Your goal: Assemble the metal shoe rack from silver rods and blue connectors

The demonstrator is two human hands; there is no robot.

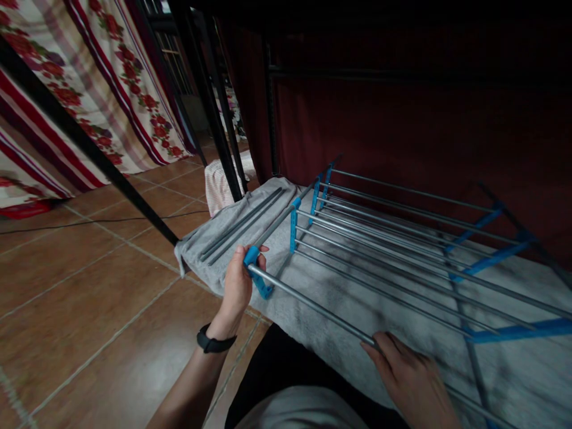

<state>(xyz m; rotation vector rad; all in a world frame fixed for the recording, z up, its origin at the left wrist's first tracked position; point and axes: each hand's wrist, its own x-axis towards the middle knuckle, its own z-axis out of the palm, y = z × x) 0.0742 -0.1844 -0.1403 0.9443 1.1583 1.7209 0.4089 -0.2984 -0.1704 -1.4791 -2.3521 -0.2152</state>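
Observation:
A partly assembled metal rack [379,244] with blue plastic connectors lies on a grey cloth. My left hand [239,280] is closed around a blue connector [252,257] at the rack's near left corner. One end of a long metal rod [308,302] meets that connector. Farther along the same rod, my right hand [406,375] wraps its fingers around it. Several parallel rods run from the blue brackets on the left [294,229] to blue pieces on the right [518,329]. The rod's far right end is hardly visible.
Loose grey rods [243,226] lie on the grey cloth [272,277] to the left. Black frame posts [214,107] and a slanted black bar [89,137] stand at left. A dark red panel [402,137] rises behind. A thin cable [111,220] crosses the tiled floor [111,292].

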